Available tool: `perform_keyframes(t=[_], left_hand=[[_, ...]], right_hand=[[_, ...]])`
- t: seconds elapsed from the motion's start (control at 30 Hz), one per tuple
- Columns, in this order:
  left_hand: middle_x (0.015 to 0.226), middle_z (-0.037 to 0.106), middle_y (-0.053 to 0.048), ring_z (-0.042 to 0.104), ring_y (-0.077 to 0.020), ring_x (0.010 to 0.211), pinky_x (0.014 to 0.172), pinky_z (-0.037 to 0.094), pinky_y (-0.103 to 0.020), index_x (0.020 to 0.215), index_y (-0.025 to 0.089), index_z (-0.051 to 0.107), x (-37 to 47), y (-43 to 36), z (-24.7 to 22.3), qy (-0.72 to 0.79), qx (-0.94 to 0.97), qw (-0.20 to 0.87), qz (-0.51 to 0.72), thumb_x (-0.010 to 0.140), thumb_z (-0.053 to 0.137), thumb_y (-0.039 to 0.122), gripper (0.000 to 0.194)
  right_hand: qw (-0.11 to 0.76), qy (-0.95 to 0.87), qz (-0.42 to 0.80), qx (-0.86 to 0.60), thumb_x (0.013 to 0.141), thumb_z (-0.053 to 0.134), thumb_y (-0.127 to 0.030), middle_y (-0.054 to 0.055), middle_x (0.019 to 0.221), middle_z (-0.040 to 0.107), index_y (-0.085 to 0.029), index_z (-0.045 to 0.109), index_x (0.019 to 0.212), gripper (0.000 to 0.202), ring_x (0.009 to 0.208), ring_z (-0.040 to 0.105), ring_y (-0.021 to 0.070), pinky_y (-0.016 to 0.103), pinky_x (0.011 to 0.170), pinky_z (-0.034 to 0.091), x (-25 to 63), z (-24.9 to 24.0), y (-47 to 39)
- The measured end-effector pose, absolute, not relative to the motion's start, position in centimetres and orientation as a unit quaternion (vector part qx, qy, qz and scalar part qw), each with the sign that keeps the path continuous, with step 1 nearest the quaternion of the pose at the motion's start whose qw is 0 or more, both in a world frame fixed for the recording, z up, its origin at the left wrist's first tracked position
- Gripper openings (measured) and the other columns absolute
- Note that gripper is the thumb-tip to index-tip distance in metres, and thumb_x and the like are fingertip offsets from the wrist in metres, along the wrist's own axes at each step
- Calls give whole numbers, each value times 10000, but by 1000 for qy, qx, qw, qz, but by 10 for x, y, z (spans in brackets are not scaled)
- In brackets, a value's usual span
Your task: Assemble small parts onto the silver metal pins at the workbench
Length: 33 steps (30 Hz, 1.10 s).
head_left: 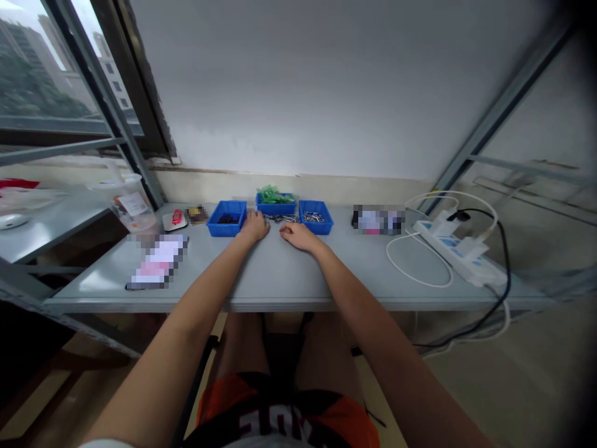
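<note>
My left hand [255, 225] rests on the table beside the right wall of a blue tray [227, 233] that holds small dark pieces [227, 219]. Its fingers lie stretched forward, with no held thing visible. To its right my right hand [298, 236] is curled, thumb and fingertips drawn together; whatever is between them is too small to make out. Beyond and between the hands lies a loose heap of small shiny metal pieces [283, 218]. Right of the heap, a second blue tray [321, 229] contains similar metal pieces [313, 216]. Behind it, a third blue tray [276, 208] carries green plastic packets [274, 196].
A phone [157, 261], a lidded plastic cup [133, 208] and a small white dish with a red item [176, 219] are at the left. At the right are a blurred device [377, 221] and a white power strip [466, 252] with looping cables. A wall stands behind.
</note>
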<state>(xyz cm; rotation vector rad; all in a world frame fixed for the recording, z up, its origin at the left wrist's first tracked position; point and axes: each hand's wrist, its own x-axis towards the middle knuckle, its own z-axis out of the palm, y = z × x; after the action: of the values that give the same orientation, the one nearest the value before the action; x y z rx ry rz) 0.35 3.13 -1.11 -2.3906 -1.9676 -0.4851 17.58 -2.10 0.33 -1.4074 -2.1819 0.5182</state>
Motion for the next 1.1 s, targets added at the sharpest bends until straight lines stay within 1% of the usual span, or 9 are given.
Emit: perform_keyframes(t=[0.1,0.2,0.3,0.43,0.57,0.7,0.87,0.97,1.1], left_hand=[[1268,516,-294,492,-364,1217,1008,375,-418,1234,-1,488,7,34,-7,-635,-760,-20,-133,888,423,287,454],[1213,557,-268,550,-347,1147,948,423,-413,1222,54,504,10,34,-6,-637,-759,-16,-136,891,397,281,415],[1199,563,-261,546,-349,1147,935,434,-418,1202,71,520,10,35,-8,-637,-758,-5,-136,884,403,296,407],[1241,537,-248,512,-341,1196,955,431,-397,1182,86,535,7,44,-9,-652,-743,5,-151,868,444,338,413],[1172,603,-202,584,-294,1108,933,451,-355,1198,101,513,4,50,-9,-642,-754,-17,-138,883,425,342,406],[1152,623,-198,609,-284,1071,898,469,-337,1171,102,531,3,42,-9,-632,-766,4,-120,885,415,308,372],[1129,632,-220,609,-305,1061,883,475,-355,1137,66,557,10,24,-9,-606,-788,18,-107,887,394,267,359],[1144,620,-213,601,-294,1072,903,465,-352,1169,62,539,17,24,-9,-582,-805,18,-111,885,405,258,370],[1224,572,-187,564,-275,1131,958,432,-345,1276,84,487,19,40,-9,-515,-849,9,-119,880,438,268,439]], right_hand=[[243,-802,188,-512,865,542,-194,25,785,659,-152,659,1007,189,728,574,129,247,726,417,177,2,-19],[247,-804,194,-505,865,542,-201,31,792,666,-150,661,1027,207,738,582,135,254,741,425,178,0,-17],[249,-806,192,-502,863,545,-206,40,805,673,-148,666,1034,218,749,588,143,263,748,428,178,-2,-16],[244,-805,187,-508,865,544,-210,37,815,676,-151,667,1029,213,753,588,137,251,737,425,178,-2,-15],[238,-807,183,-508,869,541,-210,31,837,680,-156,664,1024,205,764,592,126,231,732,423,178,-3,-14],[234,-807,182,-511,872,539,-211,37,836,681,-151,660,1032,210,757,592,129,235,743,423,178,-2,-15],[234,-808,183,-509,871,538,-204,40,830,684,-145,661,1044,220,762,595,136,238,742,426,177,1,-18],[232,-808,182,-511,873,531,-207,49,858,690,-148,663,1034,216,782,603,146,248,758,433,177,1,-18],[233,-812,179,-504,870,528,-195,55,916,696,-157,664,1012,201,833,612,153,254,788,437,177,0,-17]])
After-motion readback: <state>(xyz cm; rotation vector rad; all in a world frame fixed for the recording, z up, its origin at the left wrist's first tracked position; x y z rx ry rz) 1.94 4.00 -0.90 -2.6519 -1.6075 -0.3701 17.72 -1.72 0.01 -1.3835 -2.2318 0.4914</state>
